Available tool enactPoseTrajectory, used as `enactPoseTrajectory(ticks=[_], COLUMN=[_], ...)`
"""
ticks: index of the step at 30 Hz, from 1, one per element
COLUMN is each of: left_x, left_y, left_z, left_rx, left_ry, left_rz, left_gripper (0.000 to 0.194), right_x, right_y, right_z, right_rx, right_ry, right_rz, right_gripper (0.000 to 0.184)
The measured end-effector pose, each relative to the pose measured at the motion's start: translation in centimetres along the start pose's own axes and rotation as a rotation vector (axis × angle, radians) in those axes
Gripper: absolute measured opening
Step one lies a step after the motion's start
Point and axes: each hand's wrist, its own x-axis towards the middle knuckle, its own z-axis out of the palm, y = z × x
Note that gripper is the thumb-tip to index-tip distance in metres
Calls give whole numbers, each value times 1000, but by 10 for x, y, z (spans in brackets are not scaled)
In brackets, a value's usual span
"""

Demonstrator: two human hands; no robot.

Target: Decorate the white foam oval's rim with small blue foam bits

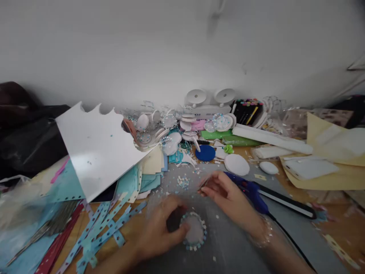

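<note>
Disc (194, 228) first: pale, roundish, with little blue and white bits all around its rim, lying flat on the grey mat (228, 247) that covers part of the wooden table (128, 230). It's just to the right of the left hand (164, 228), whose thumb tip overlaps the disc's left edge. Can't really tell if that thumb is pressing down or just in front of it. That hand is blurry but spread in a loose C, thumb and fingers well apart, with bare mat between them.

Right hand (228, 194) is farther out and off to the right of the disc, not touching it. Thumb and fingertips are pinched on a small thin thing (203, 185), too blurry for me to say what it is. Just left of those fingertips there's a little heap of blue and white bits (183, 182), out past the disc. A blue tool (258, 196) with a black cord sits right by the right hand, and a big white round piece (236, 164) lies beyond it.
</note>
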Motion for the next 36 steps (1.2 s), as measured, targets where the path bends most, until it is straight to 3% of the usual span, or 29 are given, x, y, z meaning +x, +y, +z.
enactPoseTrajectory(ticks=[3, 8, 12, 16, 19, 22, 25, 29, 36], left_x=[-1, -4, -6, -7, -8, -7, -2, 4, 0], left_y=[0, -1, -2, -3, -3, -5, -10, -12, -13], left_z=[0, -5, -4, -3, -4, -3, 2, 4, -1], left_rx=[-126, -274, -161, -16, 4, -68, -230, -490, -507], left_ry=[-34, -27, -13, -36, 12, 144, 295, 323, 418], left_rz=[-56, -45, 89, 244, 272, 185, 2, -265, -347], left_gripper=[20, 16, 15, 20, 25, 21, 14, 26, 57], right_x=[-2, -5, -5, -6, -5, -4, -4, -6, -11], right_y=[8, 21, 29, 34, 38, 39, 36, 32, 29], right_z=[3, 2, 4, 7, 10, 11, 8, 4, 17], right_rx=[53, -33, -173, -347, -406, -446, -447, -439, -398], right_ry=[51, 204, 278, 260, 214, 178, 202, 248, 143], right_rz=[-5, -65, -148, -215, -223, -217, -229, -235, -217], right_gripper=[19, 12, 7, 4, 4, 6, 5, 4, 4])
